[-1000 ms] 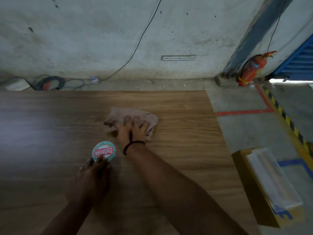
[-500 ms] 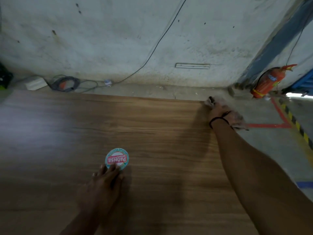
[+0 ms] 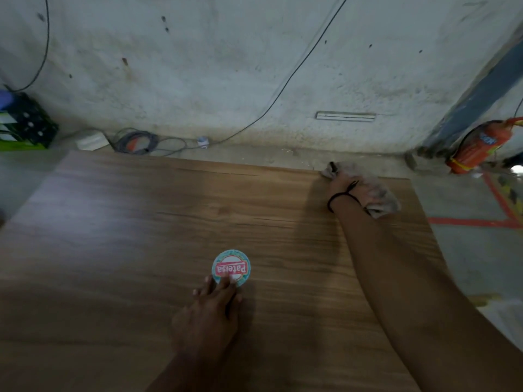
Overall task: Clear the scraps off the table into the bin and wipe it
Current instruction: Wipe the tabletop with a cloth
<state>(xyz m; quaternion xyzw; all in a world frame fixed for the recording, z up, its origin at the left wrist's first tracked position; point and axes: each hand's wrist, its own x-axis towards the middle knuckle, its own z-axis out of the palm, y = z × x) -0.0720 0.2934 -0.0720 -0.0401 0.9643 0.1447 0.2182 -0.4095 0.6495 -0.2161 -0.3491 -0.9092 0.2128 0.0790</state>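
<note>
A wooden table (image 3: pixel 141 236) fills the lower view. My right hand (image 3: pixel 349 188) reaches to the table's far right corner and grips a crumpled grey-beige cloth (image 3: pixel 382 203) pressed on the surface. My left hand (image 3: pixel 209 309) lies flat on the table near the middle, its straight fingertips touching the near edge of a round teal and red sticker (image 3: pixel 231 267) that reads "Patelsa". No scraps show on the wood.
Beyond the table's far edge are a coil of cables (image 3: pixel 135 141), a white adapter (image 3: pixel 92 141) and a green-black crate (image 3: pixel 25 123) at far left. A red fire extinguisher (image 3: pixel 478 147) leans at the wall on the right. Red floor tape (image 3: pixel 475 222) runs right of the table.
My right hand swept the cloth from the table's middle to the far right corner, then drew back a little onto the table. My left hand stayed at the sticker.
</note>
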